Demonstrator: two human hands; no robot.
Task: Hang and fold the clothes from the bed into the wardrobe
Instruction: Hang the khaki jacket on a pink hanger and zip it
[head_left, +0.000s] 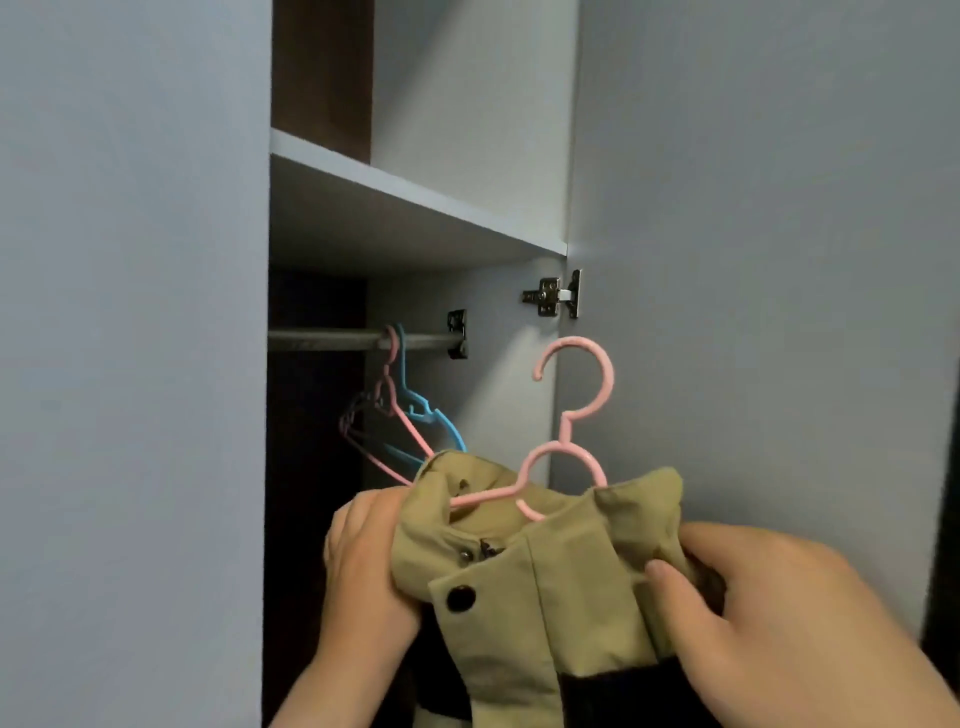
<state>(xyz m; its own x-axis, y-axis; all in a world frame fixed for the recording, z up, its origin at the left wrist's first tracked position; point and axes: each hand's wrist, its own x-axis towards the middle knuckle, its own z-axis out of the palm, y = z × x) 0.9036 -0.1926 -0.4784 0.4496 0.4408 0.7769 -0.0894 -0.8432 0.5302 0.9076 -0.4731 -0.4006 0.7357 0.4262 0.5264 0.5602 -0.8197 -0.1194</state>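
Both hands are engaged. The left hand (363, 566) grasps the left shoulder of a khaki cloth jacket (545, 587), fingers curled around bunched fabric. The right hand (769, 597) grasps the right shoulder, thumb pressed on the cloth. The jacket sits on a pink plastic hanger (566, 431), whose round hook stands upright above the collar and is free of any support. A dark round button (461, 597) shows on the jacket front. The jacket is held in front of the open grey wardrobe (467, 104), below and to the right of the grey metal hanging rod (332, 340) and not touching it. On the rod, near its right bracket, hang a second pink hanger (405, 421), a blue plastic hanger (421, 410) and a dark hanger (353, 410), all bare. A grey shelf (405, 208) lies above the rod. A metal hinge (550, 296) joins the right-hand door (753, 260) to the carcass beneath the shelf's right edge.
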